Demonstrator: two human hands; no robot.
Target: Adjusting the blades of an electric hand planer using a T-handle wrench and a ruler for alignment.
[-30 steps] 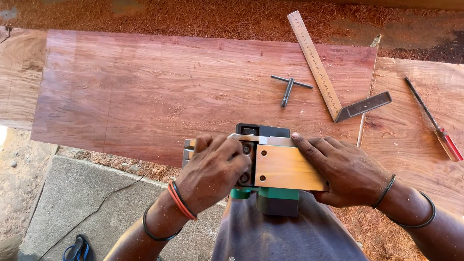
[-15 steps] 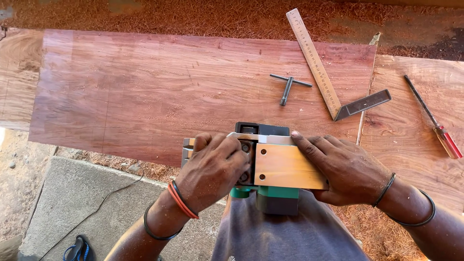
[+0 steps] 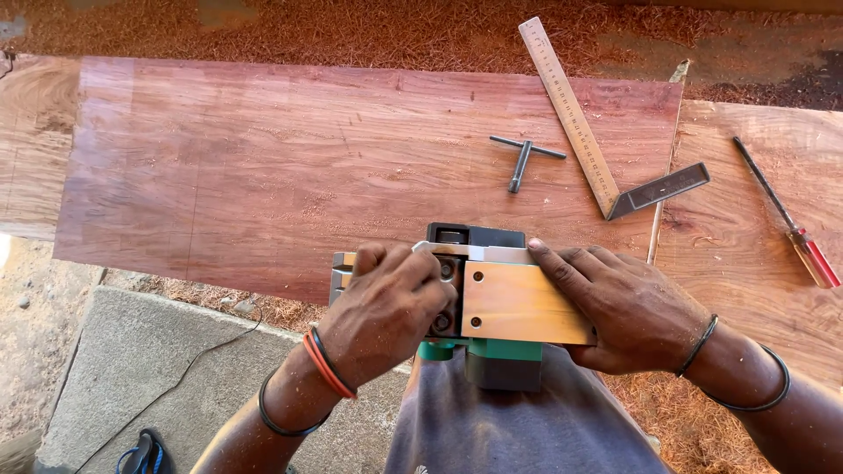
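1. A reddish wooden board (image 3: pixel 290 167) spans the worktop's centre.
2. A dark T-shaped key (image 3: pixel 523 160) lies on it at one o'clock.
3. A metal try square (image 3: pixel 587 132) sits just right of the key.
4. A red-handled screwdriver (image 3: pixel 790 219) lies at three o'clock.
5. A blue sandal (image 3: pixel 140 456) rests on the floor at seven o'clock.
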